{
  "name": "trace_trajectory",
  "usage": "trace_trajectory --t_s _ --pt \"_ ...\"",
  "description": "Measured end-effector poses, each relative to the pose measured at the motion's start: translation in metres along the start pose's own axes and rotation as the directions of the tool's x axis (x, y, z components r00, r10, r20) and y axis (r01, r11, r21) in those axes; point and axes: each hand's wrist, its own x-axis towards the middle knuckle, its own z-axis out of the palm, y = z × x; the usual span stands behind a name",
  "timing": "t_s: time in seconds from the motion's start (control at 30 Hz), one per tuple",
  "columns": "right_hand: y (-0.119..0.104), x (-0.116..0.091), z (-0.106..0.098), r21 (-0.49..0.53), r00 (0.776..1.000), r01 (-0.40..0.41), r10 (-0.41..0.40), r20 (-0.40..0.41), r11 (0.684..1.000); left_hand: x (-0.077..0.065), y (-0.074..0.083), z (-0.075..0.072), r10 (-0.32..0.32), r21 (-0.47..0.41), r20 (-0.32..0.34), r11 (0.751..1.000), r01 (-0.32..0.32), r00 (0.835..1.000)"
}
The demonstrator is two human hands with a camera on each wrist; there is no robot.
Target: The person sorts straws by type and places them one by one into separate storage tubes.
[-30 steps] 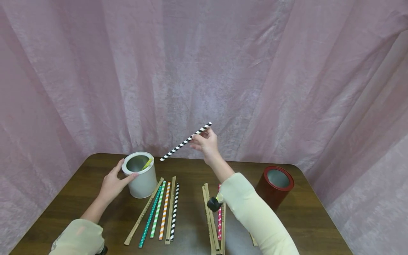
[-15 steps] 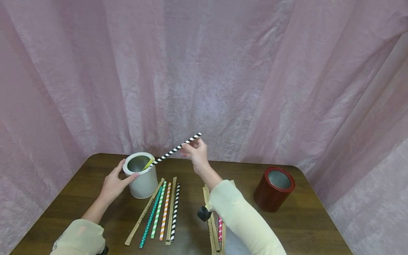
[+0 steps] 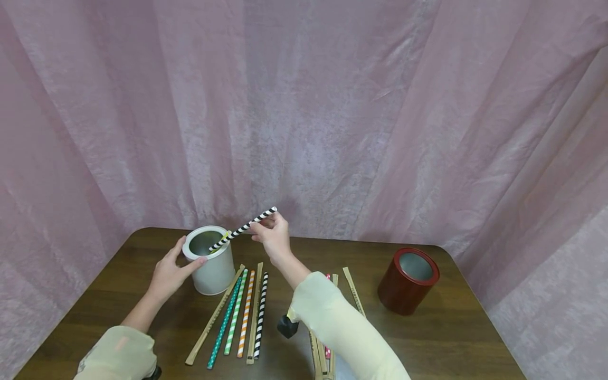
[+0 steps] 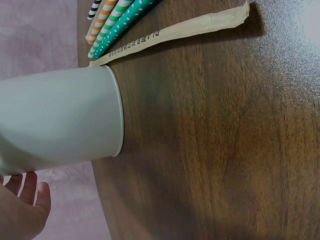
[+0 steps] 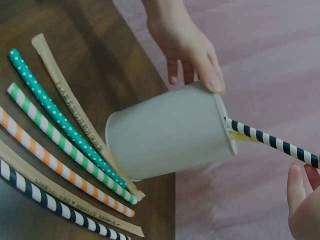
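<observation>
Hands set apart, each is occupied: the left hand (image 3: pixel 171 271) has thumb and fingers clasped about the rim of the white can (image 3: pixel 217 273), probably to keep it from tipping, while the right hand (image 3: pixel 275 239) pinches a black-and-white straw (image 3: pixel 242 229) toward its upper end, likely leaving the lower length free. That straw slants leftward from the right hand, its lower end at the can's mouth; how deep it reaches is unclear. A yellow straw (image 5: pixel 246 137) leans in the can, just beside it. Nearer the person, between the forearms, a teal dotted straw (image 3: pixel 224 324), green-striped straw (image 3: pixel 236 311) and orange-striped straw (image 3: pixel 245 314) lie almost parallel on the surface (image 3: pixel 456 335), perhaps for easy picking. Well to the right hand's right stands a red can (image 3: pixel 405 293), untouched.
</observation>
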Motion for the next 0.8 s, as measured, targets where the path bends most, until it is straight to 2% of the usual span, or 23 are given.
trace_trajectory --t_s 0.23,0.43,0.63,0.8 --pt "0.008 -0.007 0.009 -0.058 1.0 -0.008 0.008 -0.015 0.998 -0.001 0.0 0.0 0.002 0.001 -0.003 1.0 -0.002 1.0" --pt "0.004 -0.018 0.014 -0.125 1.0 -0.02 0.023 0.02 0.992 -0.002 0.002 -0.002 -0.007 -0.001 0.005 1.0 0.007 1.0" --pt "0.025 -0.013 0.015 -0.14 0.995 -0.038 0.049 0.083 0.99 -0.003 0.002 -0.003 -0.01 -0.002 0.002 1.0 0.01 1.0" --pt "0.036 -0.013 0.017 -0.198 0.992 -0.032 0.055 0.112 0.98 -0.002 0.002 -0.002 -0.01 -0.005 0.001 1.0 0.01 1.0"
